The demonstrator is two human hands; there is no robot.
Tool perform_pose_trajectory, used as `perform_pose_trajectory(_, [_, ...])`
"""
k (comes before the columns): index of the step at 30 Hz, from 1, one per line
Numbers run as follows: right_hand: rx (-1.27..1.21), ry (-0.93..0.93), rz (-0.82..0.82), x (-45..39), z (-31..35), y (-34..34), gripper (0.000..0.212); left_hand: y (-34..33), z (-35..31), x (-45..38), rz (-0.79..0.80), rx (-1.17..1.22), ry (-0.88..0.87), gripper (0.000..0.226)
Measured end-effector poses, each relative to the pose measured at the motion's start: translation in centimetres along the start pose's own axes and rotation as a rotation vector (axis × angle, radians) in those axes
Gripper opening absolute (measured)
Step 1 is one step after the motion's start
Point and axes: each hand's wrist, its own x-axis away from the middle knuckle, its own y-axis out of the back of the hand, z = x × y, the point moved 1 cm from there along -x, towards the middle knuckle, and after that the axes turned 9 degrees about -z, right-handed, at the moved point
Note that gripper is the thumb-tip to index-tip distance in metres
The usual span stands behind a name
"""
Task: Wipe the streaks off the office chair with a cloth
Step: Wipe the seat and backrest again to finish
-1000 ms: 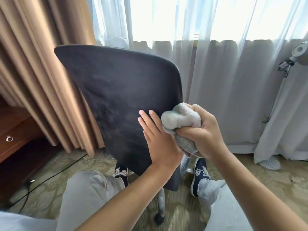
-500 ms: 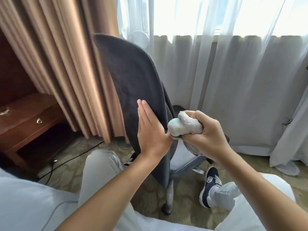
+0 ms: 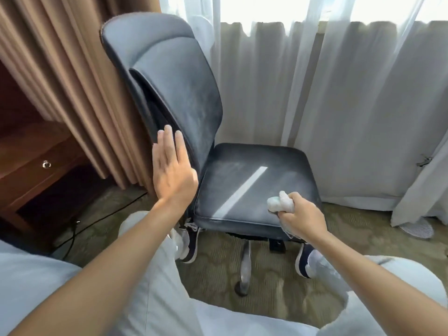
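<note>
Office chair [image 3: 254,187] faced me | my left hand [image 3: 173,175] pressed flat on its backrest at 9 o'clock | right hand [image 3: 303,218] clenched the cloth [image 3: 280,202] at 4 o'clock.

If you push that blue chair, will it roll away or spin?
Probably both. The chair stands on a base whose leg ends in what looks like a caster, so it likely rolls on the carpet. The left hand lies flat on its backrest, perhaps steadying it.
</note>
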Motion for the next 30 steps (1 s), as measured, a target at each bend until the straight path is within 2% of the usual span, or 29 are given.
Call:
perform_pose_trajectory(3, [0.062,-0.08,0.083,-2.2,-2.5,-2.5,0.019,-4.2,-2.4,3.9,0.183,0.139,-0.177,0.067])
perform_pose_trajectory(7, [0.117,-0.236,0.198,-6.2,-6.7,-6.1,0.02,-10.1,-6.3,8.9,0.715,0.166,-0.336,0.058])
perform_pose_trajectory(10, [0.189,-0.209,0.208,-7.7,-7.5,-6.8,0.018,-13.7,-6.7,11.7,1.023,0.137,-0.204,0.061])
perform_pose_trajectory(12, [0.251,-0.169,0.225,-7.9,-7.7,-6.7,0.02,-15.1,-6.1,12.9,1.133,0.139,-0.089,0.061])
perform_pose_trajectory(17, [0.307,-0.149,0.268,-7.1,-7.6,-6.5,0.024,-15.4,-5.5,14.9,1.123,0.142,-0.046,0.063])
perform_pose_trajectory(23, [0.414,0.014,0.276,-1.1,-5.2,-6.7,0.028,-14.8,-3.3,14.9,1.16,0.077,-0.004,0.063])
perform_pose_trajectory(28, [0.484,0.23,0.417,5.2,-1.3,-7.0,0.036,-12.5,-1.0,15.3,1.189,-0.041,0.038,0.066])
perform_pose_trajectory(30, [0.471,0.291,0.484,7.4,0.8,-6.7,0.036,-11.1,-1.2,16.2,1.186,-0.087,0.11,0.073])
